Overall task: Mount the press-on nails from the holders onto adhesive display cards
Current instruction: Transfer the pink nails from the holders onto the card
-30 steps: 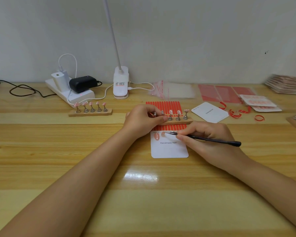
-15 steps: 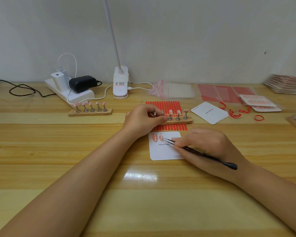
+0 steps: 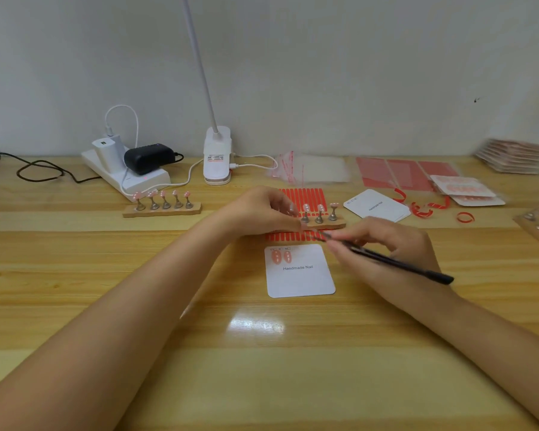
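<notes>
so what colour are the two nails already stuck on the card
Pink with small white dots, seen in the head view on the nails.

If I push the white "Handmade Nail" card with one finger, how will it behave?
The card looks thin and flat, so it is probably light and bendable. On the glossy wooden table it would likely slide easily. No hand holds it now, so pressing nails may shift it.

A white power strip (image 3: 131,178) sits at upper left on the wooden table (image 3: 262,368), carrying a white charger (image 3: 108,154) and a black adapter (image 3: 148,157). A black cable (image 3: 38,171) loops at the far left edge. Just right of the strip, at upper centre, stands a white clip lamp (image 3: 217,157), its thin neck rising out of frame
</notes>
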